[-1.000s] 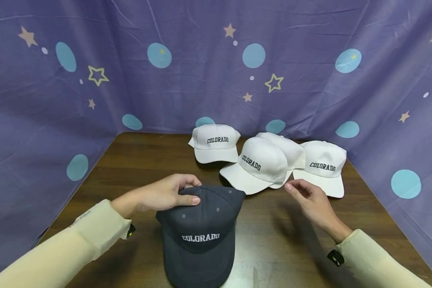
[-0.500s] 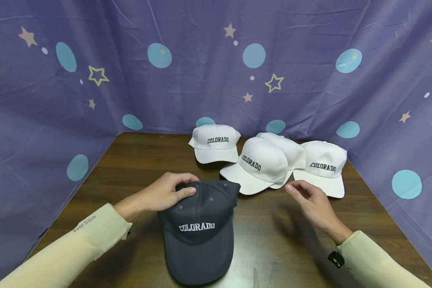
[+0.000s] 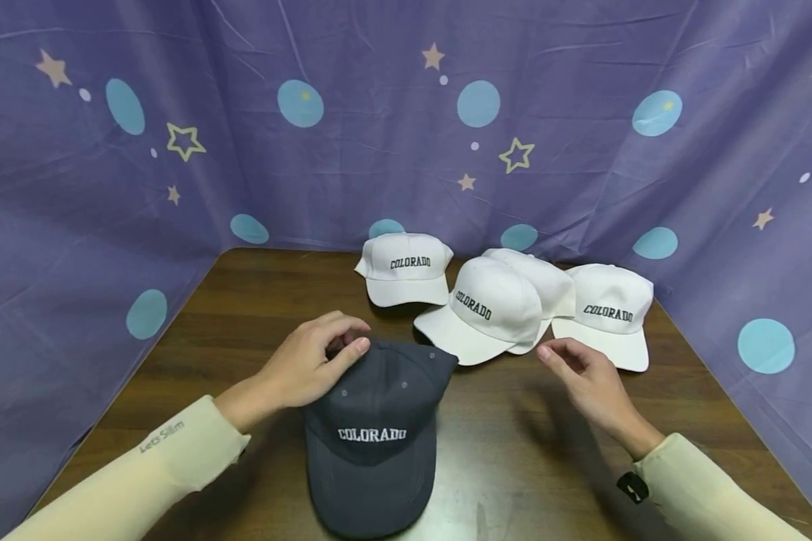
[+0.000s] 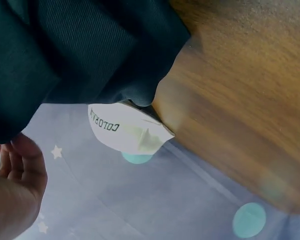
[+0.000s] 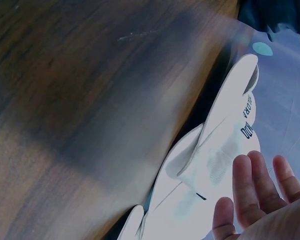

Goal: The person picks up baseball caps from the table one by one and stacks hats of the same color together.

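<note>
At six o'clock on the wooden table (image 3: pixel 501 451), with brim aimed toward the wearer: one dark cap (image 3: pixel 375 421). Pinched high on the crown, at the ten-to-eleven o'clock edge, between thumb and curled fingers of the left hand (image 3: pixel 311 361). Shown also in the left wrist view, with fingertips meeting the cloth edge; partly hidden there, so firmness of pinch not readable. Probably taken by the crown to leave brim and white lettering uncovered, and to steer the soft panels from the top. Tilted so as to show the front panel plainly; contact between brim and wood uncertain from this angle.

At two to three o'clock from the cap, and free of any load: right hand (image 3: pixel 592 387), with loosely bent fingers and gaps between them. Poised just beside the nearest white brims; touch not confirmed. Likely unloaded because one hand suffices for the crown.

Toward twelve o'clock, before the patterned fabric (image 3: pixel 386 180): left white cap (image 3: pixel 406 274), with brim toward six. At one o'clock: front white cap (image 3: pixel 480 319), with brim toward seven, overlapping rear white cap (image 3: pixel 551 289) in view. At two o'clock: right white cap (image 3: pixel 602 319). Presumably set far back for working room in front.
</note>
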Demonstrator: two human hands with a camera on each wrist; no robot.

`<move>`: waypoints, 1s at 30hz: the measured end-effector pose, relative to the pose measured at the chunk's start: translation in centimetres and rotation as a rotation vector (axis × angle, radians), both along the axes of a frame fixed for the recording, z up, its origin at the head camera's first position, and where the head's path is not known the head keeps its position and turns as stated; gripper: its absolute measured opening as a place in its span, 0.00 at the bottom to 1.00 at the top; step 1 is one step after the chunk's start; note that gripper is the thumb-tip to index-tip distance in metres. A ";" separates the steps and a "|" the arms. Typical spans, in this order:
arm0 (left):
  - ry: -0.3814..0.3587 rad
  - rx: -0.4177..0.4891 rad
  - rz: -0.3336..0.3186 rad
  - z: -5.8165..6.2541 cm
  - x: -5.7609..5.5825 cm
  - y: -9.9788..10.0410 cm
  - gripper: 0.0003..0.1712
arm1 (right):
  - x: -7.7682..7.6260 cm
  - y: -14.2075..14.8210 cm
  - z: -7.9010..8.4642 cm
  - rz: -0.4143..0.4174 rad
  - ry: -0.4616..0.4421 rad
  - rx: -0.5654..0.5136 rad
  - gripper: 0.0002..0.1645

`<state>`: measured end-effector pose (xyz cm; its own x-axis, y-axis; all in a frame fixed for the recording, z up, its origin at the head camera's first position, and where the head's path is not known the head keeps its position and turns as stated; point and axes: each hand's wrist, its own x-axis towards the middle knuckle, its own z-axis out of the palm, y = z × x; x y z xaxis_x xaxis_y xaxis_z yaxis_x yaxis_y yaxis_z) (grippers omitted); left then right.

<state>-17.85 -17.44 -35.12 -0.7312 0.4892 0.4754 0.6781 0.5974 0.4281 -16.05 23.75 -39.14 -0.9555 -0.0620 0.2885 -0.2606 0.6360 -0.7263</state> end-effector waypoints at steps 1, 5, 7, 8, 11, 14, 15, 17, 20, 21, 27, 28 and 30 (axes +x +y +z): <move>0.022 -0.011 0.005 0.0 0.1 0.1 0.15 | 0.0 0.0 0.0 0.000 0.002 0.001 0.15; 0.083 -0.057 0.001 -0.3 0.4 0.3 0.17 | 0.0 0.0 0.1 0.003 0.007 0.006 0.15; 0.087 -0.058 -0.002 -0.3 0.5 0.2 0.16 | 0.0 0.0 0.2 0.004 0.005 0.010 0.16; 0.088 -0.055 -0.001 -0.3 0.5 0.2 0.15 | 0.0 0.0 0.2 0.005 0.001 0.010 0.16; 0.101 -0.035 0.012 -0.1 0.7 0.2 0.15 | 0.0 0.0 0.3 0.001 -0.009 0.012 0.17; 0.166 -0.024 0.006 0.4 1.2 0.8 0.18 | 0.1 0.0 0.4 -0.008 -0.012 0.008 0.16; 0.199 -0.032 -0.003 0.6 1.4 1.1 0.20 | 0.1 0.0 0.4 -0.010 -0.009 0.010 0.16; 0.271 -0.048 -0.041 0.8 2.0 2.0 0.26 | 0.1 0.0 0.5 -0.009 -0.001 0.010 0.15; 0.353 -0.095 -0.111 0.8 3.0 3.4 0.37 | 0.1 0.0 0.6 0.001 0.007 0.012 0.15; 0.365 -0.122 -0.122 0.7 3.4 3.9 0.40 | 0.1 -0.1 0.6 0.003 0.007 0.007 0.15; 0.275 -0.342 0.073 -0.4 5.2 5.5 0.52 | 0.3 -0.2 0.8 -0.005 0.005 0.004 0.17; 0.234 -0.368 0.132 -0.5 5.4 5.6 0.54 | 0.3 -0.2 0.8 -0.004 0.006 0.005 0.17; 0.134 -0.398 0.236 -0.8 5.5 5.6 0.57 | 0.3 -0.2 0.8 -0.001 0.004 0.003 0.17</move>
<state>-12.35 -11.88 -35.91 -0.7891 0.4803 0.3829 0.5378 0.8414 0.0529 -15.79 23.52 -38.34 -0.9544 -0.0617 0.2922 -0.2627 0.6387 -0.7232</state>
